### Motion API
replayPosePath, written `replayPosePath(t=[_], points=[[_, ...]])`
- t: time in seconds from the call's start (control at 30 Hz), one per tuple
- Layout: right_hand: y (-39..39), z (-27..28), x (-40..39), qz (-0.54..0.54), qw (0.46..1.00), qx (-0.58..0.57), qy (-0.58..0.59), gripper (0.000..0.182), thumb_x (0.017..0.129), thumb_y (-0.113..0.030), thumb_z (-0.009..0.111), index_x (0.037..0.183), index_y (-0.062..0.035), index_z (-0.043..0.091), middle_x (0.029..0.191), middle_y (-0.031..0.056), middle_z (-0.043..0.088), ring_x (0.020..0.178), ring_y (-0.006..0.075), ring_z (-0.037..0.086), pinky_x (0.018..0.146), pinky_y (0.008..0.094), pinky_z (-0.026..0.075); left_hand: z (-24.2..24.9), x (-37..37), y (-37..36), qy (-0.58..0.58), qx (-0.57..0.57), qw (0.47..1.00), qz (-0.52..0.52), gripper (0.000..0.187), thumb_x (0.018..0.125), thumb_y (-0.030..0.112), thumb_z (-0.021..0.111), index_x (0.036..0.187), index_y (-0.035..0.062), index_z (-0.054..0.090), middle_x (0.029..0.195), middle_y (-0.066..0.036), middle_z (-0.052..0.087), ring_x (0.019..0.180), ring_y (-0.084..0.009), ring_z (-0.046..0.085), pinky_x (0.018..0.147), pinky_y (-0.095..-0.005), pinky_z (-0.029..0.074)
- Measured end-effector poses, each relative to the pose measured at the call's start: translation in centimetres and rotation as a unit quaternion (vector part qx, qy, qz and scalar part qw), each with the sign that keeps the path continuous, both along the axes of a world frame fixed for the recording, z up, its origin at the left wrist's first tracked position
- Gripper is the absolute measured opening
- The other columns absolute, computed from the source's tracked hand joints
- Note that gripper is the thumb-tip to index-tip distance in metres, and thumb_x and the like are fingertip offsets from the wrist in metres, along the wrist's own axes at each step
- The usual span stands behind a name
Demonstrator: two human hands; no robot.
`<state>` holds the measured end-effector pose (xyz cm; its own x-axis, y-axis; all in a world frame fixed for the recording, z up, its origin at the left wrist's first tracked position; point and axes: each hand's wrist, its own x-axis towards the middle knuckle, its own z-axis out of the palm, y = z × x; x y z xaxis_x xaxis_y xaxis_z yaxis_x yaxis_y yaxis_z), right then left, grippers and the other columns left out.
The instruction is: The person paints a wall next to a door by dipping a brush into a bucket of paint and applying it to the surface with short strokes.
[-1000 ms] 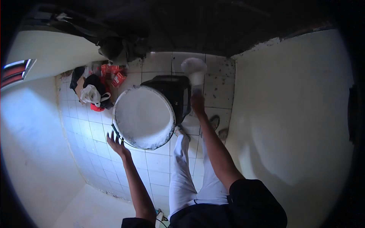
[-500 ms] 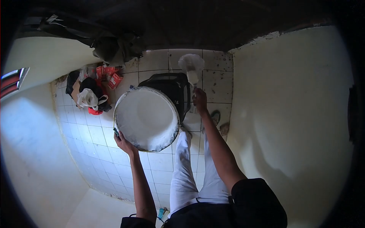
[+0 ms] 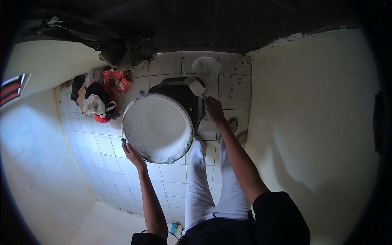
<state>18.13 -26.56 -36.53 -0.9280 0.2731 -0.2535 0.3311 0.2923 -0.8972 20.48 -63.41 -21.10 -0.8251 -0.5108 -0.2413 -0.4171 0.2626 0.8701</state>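
Our right hand (image 3: 214,109), to the right of the bucket (image 3: 171,158), is clamped on a white-coated tool (image 3: 196,87) that shows over a black chair (image 3: 188,97). If that coating is wet, it could drip onto the chair or floor tiles (image 3: 232,98) beside the bucket. The bucket itself might tip if it rests partly on the chair (we cannot see its base) and our left hand (image 3: 133,154) pushes unevenly. Those fingers touch its near-left side by the green handle grip (image 3: 123,141); we cannot tell whether they close on it. The bucket holds smooth white material (image 3: 157,120). Beyond its left side lie a white bag (image 3: 94,105) and red boxes (image 3: 123,85), contents hidden.
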Motion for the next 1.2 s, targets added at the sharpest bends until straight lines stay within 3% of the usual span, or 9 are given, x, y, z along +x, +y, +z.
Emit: replayPosePath(t=[0.17, 0.4, 0.5, 0.6, 0.67, 0.7, 0.77, 1.1, 1.2], points=[[2.5, -1.7, 3.0, -0.041, 0.946, 0.231, -0.223, 0.035, 0.100, -0.039, 0.041, 0.100, -0.0115, 0.062, 0.082, 0.0231, 0.067, 0.081, 0.0443, 0.066, 0.071, 0.0536, 0.051, -0.6, 0.1, 0.1, 0.002, 0.003, 1.000, -0.002, 0.049, 0.104, 0.038, 0.038, 0.137, 0.0016, 0.041, 0.129, -0.015, 0.050, 0.120, -0.0253, 0.048, 0.104, -0.0388, 0.035], [1.4, 0.0, 3.4, 0.000, 0.988, 0.129, -0.088, 0.041, 0.099, -0.041, 0.045, 0.090, -0.0058, 0.063, 0.081, 0.0231, 0.066, 0.079, 0.0440, 0.065, 0.068, 0.0524, 0.051, -0.7, -0.1, 0.6, 0.009, 0.008, 1.000, 0.021, 0.051, 0.104, 0.041, 0.038, 0.136, 0.0012, 0.041, 0.125, -0.014, 0.052, 0.115, -0.0245, 0.047, 0.102, -0.0367, 0.035], [1.9, -4.8, 5.5, 0.006, 0.932, 0.341, -0.121, 0.041, 0.098, -0.041, 0.048, 0.084, -0.0037, 0.059, 0.076, 0.0216, 0.065, 0.075, 0.0419, 0.065, 0.061, 0.0501, 0.050, -0.4, 0.0, 1.3, 0.024, 0.006, 0.999, 0.025, 0.050, 0.104, 0.041, 0.038, 0.134, 0.0014, 0.042, 0.123, -0.013, 0.052, 0.113, -0.0236, 0.047, 0.101, -0.0363, 0.036], [2.0, -2.0, 5.5, -0.133, 0.953, 0.261, -0.080, 0.044, 0.097, -0.045, 0.049, 0.080, -0.0050, 0.056, 0.065, 0.0139, 0.063, 0.064, 0.0338, 0.066, 0.054, 0.0445, 0.048, -0.5, -0.1, 0.9, 0.027, -0.028, 0.999, 0.022, 0.047, 0.104, 0.040, 0.038, 0.131, 0.0014, 0.044, 0.119, -0.012, 0.052, 0.111, -0.0222, 0.047, 0.100, -0.0353, 0.035], [2.3, -0.2, 5.3, -0.164, 0.954, -0.177, -0.180, 0.045, 0.098, -0.049, 0.048, 0.074, -0.0103, 0.052, 0.054, 0.0013, 0.050, 0.046, 0.0179, 0.053, 0.042, 0.0347, 0.039, -0.8, 0.2, 0.4, 0.010, -0.046, 0.999, 0.006, 0.046, 0.104, 0.039, 0.037, 0.130, 0.0014, 0.045, 0.117, -0.011, 0.052, 0.110, -0.0215, 0.046, 0.100, -0.0348, 0.035], [2.7, 1.6, 4.9, -0.163, 0.954, -0.175, -0.179, 0.045, 0.098, -0.049, 0.048, 0.074, -0.0103, 0.052, 0.054, 0.0013, 0.050, 0.046, 0.0179, 0.053, 0.042, 0.0347, 0.039, -1.3, 0.3, 0.1, 0.020, -0.022, 0.999, 0.011, 0.045, 0.104, 0.039, 0.037, 0.129, 0.0013, 0.045, 0.116, -0.011, 0.053, 0.109, -0.0211, 0.046, 0.100, -0.0345, 0.035], [3.1, 5.7, 4.1, -0.146, 0.770, -0.589, -0.197, 0.045, 0.098, -0.051, 0.046, 0.072, -0.0160, 0.049, 0.049, -0.0061, 0.035, 0.038, 0.0078, 0.033, 0.038, 0.0262, 0.025, -1.3, 0.3, 0.2, 0.033, 0.000, 0.999, 0.017, 0.045, 0.105, 0.038, 0.037, 0.129, 0.0011, 0.045, 0.116, -0.011, 0.053, 0.109, -0.0207, 0.046, 0.100, -0.0342, 0.034], [3.1, 7.7, 4.3, -0.063, 0.650, -0.740, -0.159, 0.043, 0.097, -0.053, 0.049, 0.074, -0.0173, 0.050, 0.047, -0.0075, 0.030, 0.036, 0.0065, 0.025, 0.037, 0.0238, 0.019, -0.3, 0.0, 0.9, 0.026, -0.003, 1.000, 0.010, 0.044, 0.104, 0.038, 0.038, 0.128, 0.0014, 0.046, 0.114, -0.011, 0.053, 0.107, -0.0214, 0.047, 0.097, -0.0347, 0.036], [2.0, 6.3, 4.6, -0.212, 0.778, -0.559, -0.194, 0.039, 0.097, -0.049, 0.052, 0.076, -0.0155, 0.051, 0.049, -0.0070, 0.032, 0.039, 0.0066, 0.029, 0.038, 0.0234, 0.021, -0.4, 0.1, 0.6, 0.022, -0.003, 1.000, 0.003, 0.045, 0.104, 0.039, 0.037, 0.128, 0.0013, 0.045, 0.115, -0.012, 0.053, 0.107, -0.0219, 0.048, 0.097, -0.0352, 0.036]])
